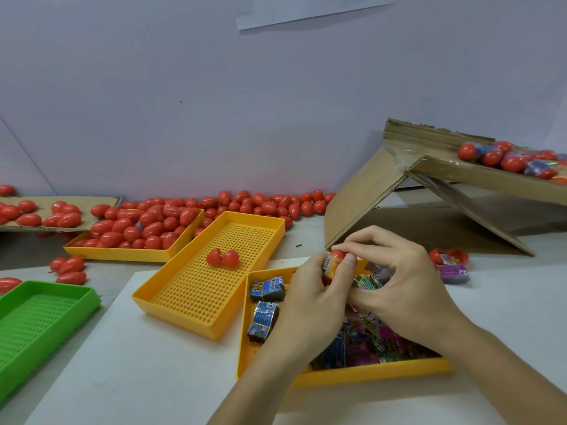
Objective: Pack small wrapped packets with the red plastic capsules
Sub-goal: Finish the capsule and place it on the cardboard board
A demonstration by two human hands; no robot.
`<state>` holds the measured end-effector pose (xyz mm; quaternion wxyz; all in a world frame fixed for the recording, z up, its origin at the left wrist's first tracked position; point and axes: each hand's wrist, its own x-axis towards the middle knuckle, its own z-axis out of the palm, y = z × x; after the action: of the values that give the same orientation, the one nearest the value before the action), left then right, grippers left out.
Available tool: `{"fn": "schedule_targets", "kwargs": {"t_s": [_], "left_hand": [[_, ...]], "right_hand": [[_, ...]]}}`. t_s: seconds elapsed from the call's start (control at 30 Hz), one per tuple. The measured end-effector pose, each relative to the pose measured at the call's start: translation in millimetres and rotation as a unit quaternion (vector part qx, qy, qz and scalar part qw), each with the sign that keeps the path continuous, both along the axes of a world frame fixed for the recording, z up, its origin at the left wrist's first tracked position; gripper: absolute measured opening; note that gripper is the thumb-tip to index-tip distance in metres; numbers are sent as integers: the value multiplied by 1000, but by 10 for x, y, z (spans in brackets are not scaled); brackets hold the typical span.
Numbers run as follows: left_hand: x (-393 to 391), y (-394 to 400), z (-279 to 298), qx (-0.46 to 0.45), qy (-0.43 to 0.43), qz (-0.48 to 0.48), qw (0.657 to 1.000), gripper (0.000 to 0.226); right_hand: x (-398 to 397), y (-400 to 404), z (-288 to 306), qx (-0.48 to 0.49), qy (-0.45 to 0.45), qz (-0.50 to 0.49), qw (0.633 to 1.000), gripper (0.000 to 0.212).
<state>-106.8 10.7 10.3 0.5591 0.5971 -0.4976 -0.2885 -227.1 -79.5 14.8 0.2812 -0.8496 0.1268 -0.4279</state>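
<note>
**Both hands close on one red capsule above the packet tray**

A small red plastic egg-shaped capsule (335, 261) with a printed wrapped packet showing at its side sits between the two hands. The left hand (310, 305) curls around it from below, and the right hand (399, 289) pinches its top with thumb and forefinger. Directly beneath the hands lies a yellow perforated plastic tray of small wrapped packets (337, 378), blue ones (264, 305) showing just left of the left hand. Further left, touching that tray, is a second yellow perforated tray (211, 280) holding one opened red capsule (222, 258). Beyond it, a third yellow tray (129, 254) is heaped with closed red capsules (147, 223), and more lie loose along the wall. Far left sits a green perforated tray (36, 317). Just right of the right hand lie an open capsule (451, 256) and a pink packet (454, 273). Beyond the right hand, a tilted brown cardboard box (429, 179) holds filled capsules.
</note>
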Motion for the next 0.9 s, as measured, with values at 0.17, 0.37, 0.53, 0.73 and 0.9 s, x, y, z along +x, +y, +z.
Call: {"fn": "schedule_targets", "kwargs": {"t_s": [0.17, 0.37, 0.53, 0.73, 0.9], "left_hand": [[96, 33, 59, 53, 160, -112, 979, 25], [79, 29, 49, 37, 51, -61, 996, 20], [55, 31, 52, 29, 78, -56, 995, 21], [-23, -9, 107, 24, 321, -68, 944, 44], [-117, -30, 56, -21, 337, -38, 940, 47]], "right_hand": [[-16, 5, 28, 40, 8, 30, 999, 34], [10, 34, -16, 32, 9, 29, 999, 36], [20, 60, 7, -12, 10, 1, 1000, 40], [7, 67, 56, 7, -19, -16, 1000, 46], [17, 70, 49, 24, -35, -19, 999, 51]]}}
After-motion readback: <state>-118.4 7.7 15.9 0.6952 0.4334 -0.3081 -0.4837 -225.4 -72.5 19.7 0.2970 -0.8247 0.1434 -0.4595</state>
